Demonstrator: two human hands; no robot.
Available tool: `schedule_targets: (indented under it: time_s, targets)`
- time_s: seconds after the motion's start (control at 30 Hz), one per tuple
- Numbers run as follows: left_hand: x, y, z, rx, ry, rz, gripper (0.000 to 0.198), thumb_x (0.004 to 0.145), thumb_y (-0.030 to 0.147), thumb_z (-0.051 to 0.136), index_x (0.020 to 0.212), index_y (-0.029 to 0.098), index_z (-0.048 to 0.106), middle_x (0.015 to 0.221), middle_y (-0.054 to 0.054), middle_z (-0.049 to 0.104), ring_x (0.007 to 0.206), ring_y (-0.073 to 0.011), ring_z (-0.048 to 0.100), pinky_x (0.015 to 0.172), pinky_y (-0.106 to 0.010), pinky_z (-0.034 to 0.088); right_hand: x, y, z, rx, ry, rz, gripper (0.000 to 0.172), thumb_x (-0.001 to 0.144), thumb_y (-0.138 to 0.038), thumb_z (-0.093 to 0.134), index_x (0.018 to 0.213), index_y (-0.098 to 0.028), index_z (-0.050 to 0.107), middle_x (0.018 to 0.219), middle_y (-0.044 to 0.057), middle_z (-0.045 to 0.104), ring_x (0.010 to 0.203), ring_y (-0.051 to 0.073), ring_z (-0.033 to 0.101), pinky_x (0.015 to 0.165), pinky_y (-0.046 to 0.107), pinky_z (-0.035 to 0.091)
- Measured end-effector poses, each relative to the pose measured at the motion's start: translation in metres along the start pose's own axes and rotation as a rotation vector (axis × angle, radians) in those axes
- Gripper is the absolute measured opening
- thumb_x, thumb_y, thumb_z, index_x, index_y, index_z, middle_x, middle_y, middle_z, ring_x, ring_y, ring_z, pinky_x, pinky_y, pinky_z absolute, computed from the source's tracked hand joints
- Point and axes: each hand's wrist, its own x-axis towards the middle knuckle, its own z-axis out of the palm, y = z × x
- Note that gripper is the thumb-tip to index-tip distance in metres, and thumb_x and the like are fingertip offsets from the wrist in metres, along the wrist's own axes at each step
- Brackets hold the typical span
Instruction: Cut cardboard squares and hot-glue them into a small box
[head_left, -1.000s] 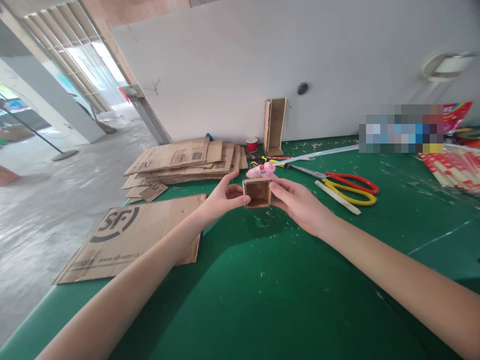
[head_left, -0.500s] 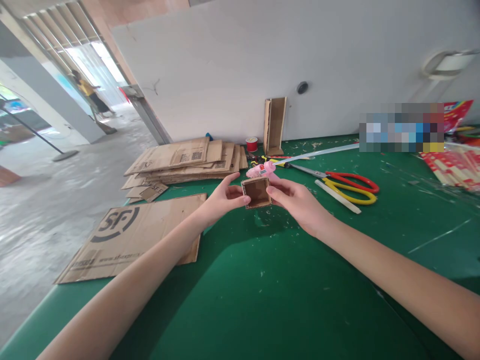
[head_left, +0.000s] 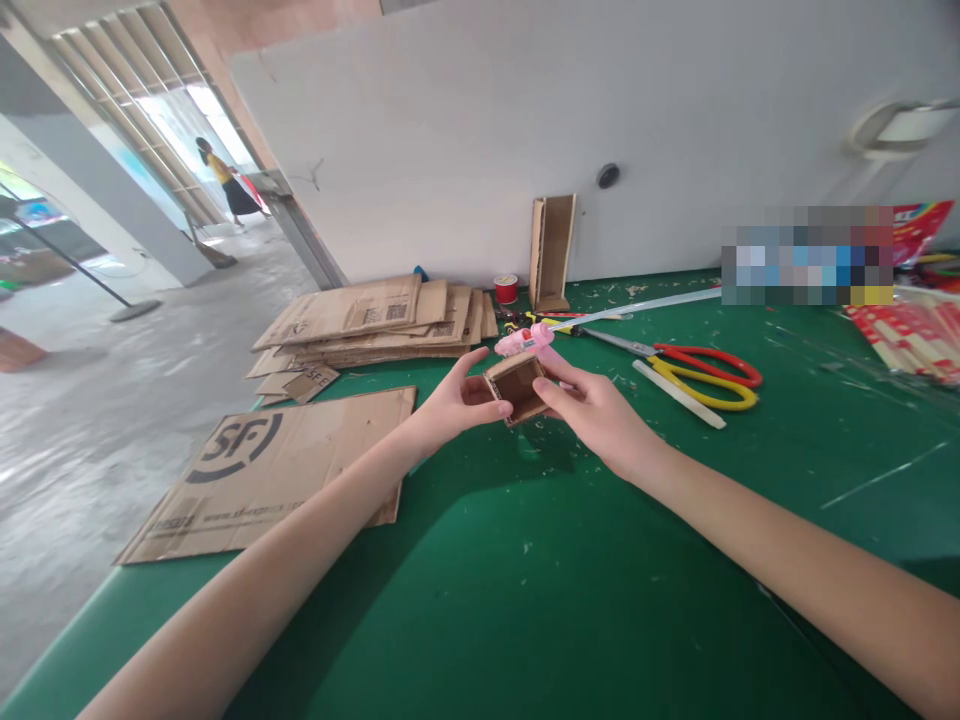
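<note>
A small open cardboard box point(head_left: 517, 388) is held above the green table point(head_left: 525, 600), its hollow side facing me and tilted. My left hand point(head_left: 454, 402) grips its left side, thumb at the lower left edge and index finger raised. On the right side, my right hand point(head_left: 589, 405) holds it with the thumb on the rim and fingers behind. Just behind the box lies a pink glue gun point(head_left: 526, 340) with a long clear glue stick point(head_left: 637, 306) in it. Part of the gun is hidden by the box and my right hand.
Stacked cardboard point(head_left: 352, 310) and a printed sheet point(head_left: 285, 470) lie left. A tall cardboard piece point(head_left: 553, 250) stands by the wall, beside a red spool point(head_left: 506, 289). Scissors point(head_left: 705, 375), a white strip point(head_left: 679, 395) and red packets point(head_left: 900, 330) are right. A person point(head_left: 229, 185) is far off.
The small box has tilted, its left side turning toward me, and my left thumb sits lower on it. The distant person has moved right, away from the broom.
</note>
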Motion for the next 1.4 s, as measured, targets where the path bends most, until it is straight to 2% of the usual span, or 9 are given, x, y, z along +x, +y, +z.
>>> schedule_targets:
  time_s: [0.23,0.47,0.6,0.7,0.77,0.83,0.9,1.2,1.4]
  targets:
    - [-0.001,0.0,-0.001,0.018,-0.081,0.026,0.095,0.064,0.03,0.081,0.14,0.02,0.025,0.113,-0.013,0.064,0.105,-0.029,0.061,0.089,-0.043,0.047,0.002,0.0,-0.003,-0.008,0.028,-0.046,0.042,0.079,-0.036,0.067,0.119,-0.024,0.064,0.128,0.006,0.061,0.102,0.024,0.065,0.086,0.042,0.055]
    - [-0.001,-0.001,0.002,-0.036,-0.05,0.018,0.094,0.062,0.029,0.082,0.138,0.018,0.028,0.109,-0.011,0.065,0.097,-0.0249,0.063,0.087,-0.04,0.048,0.001,-0.006,-0.003,-0.128,0.11,-0.079,0.034,0.079,-0.038,0.065,0.107,-0.018,0.068,0.109,0.009,0.07,0.098,0.023,0.065,0.087,0.039,0.05]
    - [-0.001,-0.001,0.002,-0.047,0.02,0.026,0.094,0.063,0.031,0.081,0.138,0.016,0.027,0.093,-0.006,0.067,0.085,-0.02,0.065,0.085,-0.038,0.048,0.0,-0.008,-0.005,-0.179,0.131,-0.126,0.034,0.083,-0.045,0.058,0.1,-0.018,0.068,0.088,0.005,0.07,0.079,0.019,0.063,0.067,0.03,0.048]
    - [-0.001,0.001,0.003,-0.017,0.026,0.004,0.098,0.062,0.03,0.082,0.139,0.017,0.025,0.091,-0.006,0.067,0.087,-0.0216,0.065,0.085,-0.039,0.047,-0.001,-0.009,-0.009,-0.341,0.154,-0.168,0.03,0.088,-0.043,0.051,0.079,-0.018,0.064,0.059,-0.002,0.054,0.053,0.012,0.047,0.049,0.025,0.033]
    - [-0.002,0.002,0.005,0.004,0.023,-0.006,0.099,0.061,0.03,0.083,0.14,0.017,0.024,0.092,-0.006,0.067,0.088,-0.0228,0.065,0.085,-0.04,0.047,-0.001,-0.009,-0.011,-0.475,0.202,-0.205,0.033,0.089,-0.039,0.048,0.063,-0.019,0.052,0.049,-0.005,0.039,0.046,0.01,0.034,0.045,0.026,0.023]
    - [-0.003,0.003,0.007,0.023,0.034,-0.006,0.099,0.061,0.031,0.083,0.14,0.017,0.024,0.094,-0.007,0.067,0.09,-0.0238,0.065,0.085,-0.041,0.047,-0.002,-0.009,-0.012,-0.554,0.258,-0.247,0.037,0.09,-0.036,0.047,0.057,-0.02,0.041,0.047,-0.006,0.032,0.045,0.009,0.03,0.046,0.027,0.02]
    - [-0.003,0.003,0.009,0.032,0.053,-0.002,0.098,0.061,0.031,0.083,0.139,0.017,0.026,0.096,-0.008,0.067,0.093,-0.025,0.065,0.086,-0.042,0.047,-0.003,-0.009,-0.011,-0.574,0.297,-0.279,0.038,0.09,-0.035,0.046,0.057,-0.02,0.036,0.047,-0.006,0.033,0.045,0.009,0.03,0.046,0.027,0.02]
    - [-0.001,-0.005,0.011,0.015,0.1,0.013,0.091,0.061,0.033,0.083,0.135,0.018,0.032,0.113,-0.013,0.06,0.1,-0.0269,0.062,0.087,-0.042,0.049,-0.008,-0.015,-0.008,-0.555,0.368,-0.377,0.036,0.091,-0.035,0.045,0.059,-0.021,0.036,0.046,-0.006,0.031,0.044,0.009,0.03,0.045,0.026,0.022]
    - [-0.001,-0.008,0.012,0.012,0.112,0.014,0.095,0.062,0.033,0.082,0.138,0.021,0.028,0.116,-0.012,0.057,0.099,-0.0255,0.061,0.087,-0.041,0.049,-0.01,-0.015,-0.007,-0.576,0.352,-0.383,0.036,0.091,-0.036,0.044,0.059,-0.022,0.035,0.046,-0.006,0.031,0.043,0.01,0.029,0.044,0.027,0.021]
